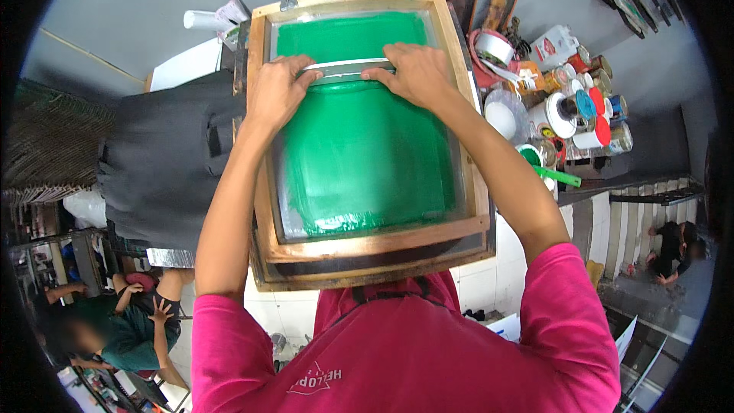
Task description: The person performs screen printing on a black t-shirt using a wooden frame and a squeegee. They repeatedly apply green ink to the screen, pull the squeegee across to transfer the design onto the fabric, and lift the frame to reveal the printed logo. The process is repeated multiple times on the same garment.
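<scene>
Squeegee [336,69] lies across the far part of the wooden frame [375,249], its long axis running left to right, nearly square to the frame's longer sides; its right end sits slightly farther from the body. Both hands have it: the left hand [277,92] at the left end, the right hand [417,76] at the right, each grip closed with fingers over the far side and thumb along the near face, a pale strip bare between them. Neither hand is nearer, since both touch it. From the grip, most of the green ink [371,153] spreads toward the body, almost to the frame's near bar; a shorter patch lies beyond. How hard the lower edge presses, I cannot tell.
</scene>
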Motion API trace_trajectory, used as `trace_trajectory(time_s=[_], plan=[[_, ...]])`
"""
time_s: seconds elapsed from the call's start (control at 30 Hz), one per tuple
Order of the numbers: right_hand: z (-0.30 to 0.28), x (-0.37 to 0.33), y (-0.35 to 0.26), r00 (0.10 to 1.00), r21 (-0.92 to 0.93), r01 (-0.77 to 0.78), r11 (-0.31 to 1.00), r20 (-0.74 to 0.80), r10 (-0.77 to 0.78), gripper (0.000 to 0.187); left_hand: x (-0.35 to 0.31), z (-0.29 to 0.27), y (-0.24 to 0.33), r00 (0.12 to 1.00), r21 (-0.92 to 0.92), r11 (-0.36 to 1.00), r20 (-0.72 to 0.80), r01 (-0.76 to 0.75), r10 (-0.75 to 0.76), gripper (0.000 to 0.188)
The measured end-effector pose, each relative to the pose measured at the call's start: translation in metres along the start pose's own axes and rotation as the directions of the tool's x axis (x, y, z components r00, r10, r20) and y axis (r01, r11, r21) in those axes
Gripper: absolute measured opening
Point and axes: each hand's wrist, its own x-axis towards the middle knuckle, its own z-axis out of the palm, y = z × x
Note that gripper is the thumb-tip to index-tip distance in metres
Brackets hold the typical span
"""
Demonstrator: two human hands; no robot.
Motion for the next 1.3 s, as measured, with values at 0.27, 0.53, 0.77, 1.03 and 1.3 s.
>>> trace_trajectory(time_s=[0.27, 0.53, 0.77, 1.03, 1.3], plan=[[-0.028, -0.101, -0.058, 1.0, 0.031, 0.018, 0.999, 0.02, -0.018, 0.059, -0.113, -0.004, 0.034, 0.999, -0.023, 0.998, -0.017, -0.051, 0.05, 0.019], [-0.058, -0.202, -0.114, 0.998, 0.074, 0.023, 0.997, 0.058, -0.027, 0.037, -0.22, -0.016, 0.071, 0.995, -0.033, 0.996, 0.039, -0.085, 0.087, 0.015], [-0.056, -0.22, -0.122, 0.996, 0.044, 0.089, 0.995, -0.028, -0.087, 0.028, -0.261, -0.005, 0.052, 0.995, -0.072, 0.992, -0.035, -0.101, 0.099, 0.069], [-0.088, -0.216, -0.117, 0.952, 0.125, 0.184, 0.975, -0.271, -0.145, 0.031, -0.312, 0.006, -0.003, 0.924, 0.288, 0.949, -0.312, -0.131, 0.222, 0.127], [-0.216, -0.093, -0.099, 0.842, -0.166, 0.141, 0.976, -0.499, -0.206, 0.03, -0.192, -0.081, 0.066, 0.554, -0.214, 0.907, -0.832, -0.364, 0.026, 0.121]])
